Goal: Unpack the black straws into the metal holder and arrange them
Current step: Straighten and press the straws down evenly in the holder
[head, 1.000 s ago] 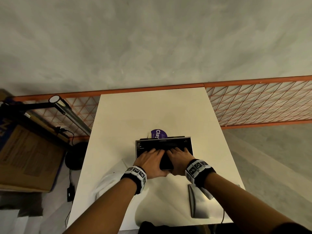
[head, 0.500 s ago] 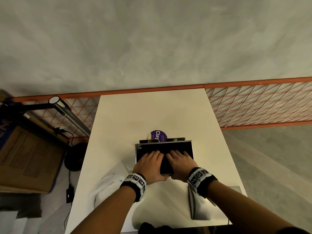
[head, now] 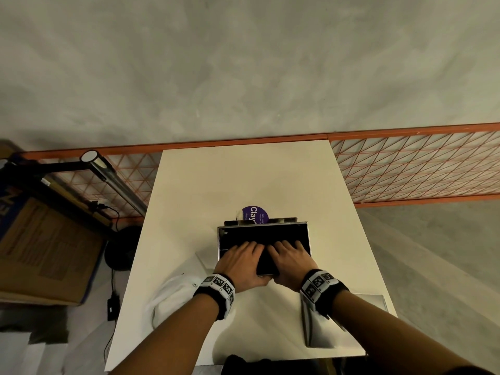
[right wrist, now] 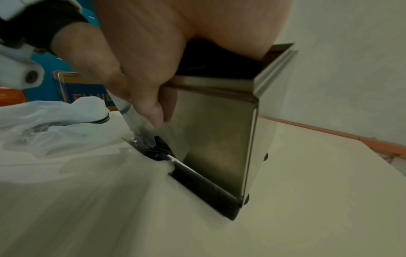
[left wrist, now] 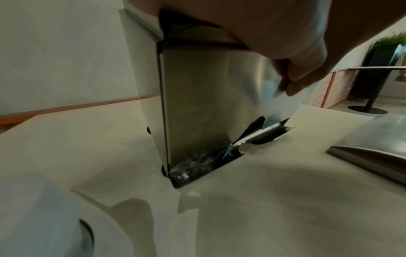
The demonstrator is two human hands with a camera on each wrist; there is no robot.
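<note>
The metal holder [head: 309, 239] stands upright mid-table, its open top filled with black straws [head: 259, 234]. My left hand [head: 243, 257] and right hand [head: 289, 254] lie side by side on the straws, fingers spread and fairly straight, pressing down. Both thumbs hang down the near wall. In the left wrist view the thumb [left wrist: 301, 73] rests on the shiny front wall [left wrist: 197, 104], and straws with crinkled clear wrap [left wrist: 193, 167] show in the bottom slot. The right wrist view shows the holder [right wrist: 219, 139] and the same slot of straws [right wrist: 204, 187].
A purple round label [head: 255, 214] stands behind the holder. A white plastic bag [head: 173, 296] lies near left, and a flat metal piece [head: 324, 334] near right under my right forearm. An orange mesh fence [head: 405, 169] runs behind the table; a lamp [head: 108, 171] stands at the left.
Both hands stay on the straws in the holder. Their fingers have spread a little wider across the straws, the right hand's toward the right wall.
</note>
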